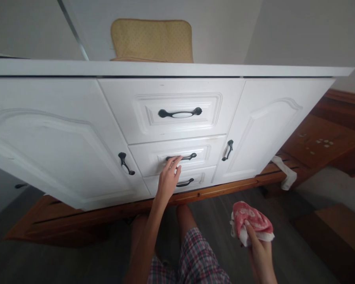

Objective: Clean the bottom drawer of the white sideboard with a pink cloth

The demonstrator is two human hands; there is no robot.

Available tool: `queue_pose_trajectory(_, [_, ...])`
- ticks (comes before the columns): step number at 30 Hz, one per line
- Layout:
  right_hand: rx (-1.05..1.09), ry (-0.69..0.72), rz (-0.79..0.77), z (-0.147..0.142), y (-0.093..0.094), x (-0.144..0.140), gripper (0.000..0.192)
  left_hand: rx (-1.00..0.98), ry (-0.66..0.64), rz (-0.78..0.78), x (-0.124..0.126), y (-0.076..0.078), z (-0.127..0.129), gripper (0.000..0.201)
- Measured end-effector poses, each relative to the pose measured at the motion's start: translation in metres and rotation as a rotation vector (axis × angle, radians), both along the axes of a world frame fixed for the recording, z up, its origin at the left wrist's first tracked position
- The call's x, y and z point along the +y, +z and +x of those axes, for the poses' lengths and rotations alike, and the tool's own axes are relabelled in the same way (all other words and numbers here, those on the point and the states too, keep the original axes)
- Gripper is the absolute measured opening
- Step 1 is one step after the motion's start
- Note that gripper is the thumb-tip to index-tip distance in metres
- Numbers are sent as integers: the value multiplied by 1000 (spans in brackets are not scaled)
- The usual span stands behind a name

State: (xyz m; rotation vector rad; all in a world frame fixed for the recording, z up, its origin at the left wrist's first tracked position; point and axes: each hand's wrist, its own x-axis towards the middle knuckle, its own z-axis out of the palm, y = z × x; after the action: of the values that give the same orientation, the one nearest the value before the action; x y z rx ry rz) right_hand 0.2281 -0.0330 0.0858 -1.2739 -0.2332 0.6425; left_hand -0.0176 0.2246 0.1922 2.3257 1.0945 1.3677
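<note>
The white cabinet (pixel 171 71) had three drawers stacked down its middle and two doors, one on each side. That made five dark handles in all: one on each drawer and one on each door. The top drawer handle (pixel 180 113) was the largest, with a pale centre. The middle drawer handle (pixel 187 157) sat below it, and the bottom drawer handle (pixel 185 182) lower still, nearest the floor. The left door handle (pixel 126 163) and the right door handle (pixel 227 150) stood just beside the drawer stack.

On top of the cabinet, at the far side, one yellow mat (pixel 152 40) leaned against the wall.

The person's left hand (pixel 168 179) reached up to the middle drawer. Its fingers (pixel 175 161) were loosely spread, not clenched, and their tips touched the left end of the middle drawer handle; I could not tell whether they had hooked behind it.

The right hand (pixel 262 250) hung low and near, to the right, well apart from the cabinet. Its fingers were closed around one bunched cloth (pixel 250 219), red and white, the thumb pressed on top.

One white rag (pixel 285 173) hung over the wooden base at the right.
</note>
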Motion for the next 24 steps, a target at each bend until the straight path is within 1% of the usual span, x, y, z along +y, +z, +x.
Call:
queue_pose_trajectory(4, [45, -2, -61, -5, 5, 4, 72, 1, -21, -14, -3, 1, -1, 42])
queue_pose_trajectory(6, [47, 13, -58, -9, 6, 6, 71, -20, -17, 29, -8, -8, -2, 41])
queue_pose_trajectory(7, [62, 15, -50, -10, 7, 7, 72, -39, 3, 64, -11, -17, -3, 40])
queue_pose_trajectory(8, [81, 12, -44, -12, 7, 8, 74, -60, 36, 100, -15, -29, -3, 38])
queue_pose_trajectory(10, [104, 8, -40, -15, 6, 9, 76, -88, 140, 127, -22, -59, -5, 35])
queue_pose_trajectory(11, [105, 5, -43, -17, 6, 10, 76, -76, 194, 101, -25, -76, -6, 35])
queue_pose_trajectory(12, [104, 0, -47, -18, 5, 10, 76, -24, 215, 43, -27, -93, -8, 37])
queue_pose_trajectory(14, [109, -2, -55, -19, 3, 11, 75, 91, 182, -53, -29, -122, -10, 37])
queue_pose_trajectory(16, [111, -8, -58, -19, 3, 10, 74, 160, 135, -108, -27, -142, -11, 35])
queue_pose_trajectory(17, [102, -11, -59, -18, 3, 9, 73, 178, 119, -125, -26, -149, -11, 35])
queue_pose_trajectory(19, [79, -14, -63, -18, 4, 8, 71, 207, 104, -162, -23, -156, -10, 37])
queue_pose_trajectory(21, [68, -17, -61, -17, 7, 7, 70, 223, 105, -198, -20, -159, -9, 36])
queue_pose_trajectory(24, [62, -21, -43, -16, 11, 6, 74, 231, 120, -247, -16, -160, -6, 29])
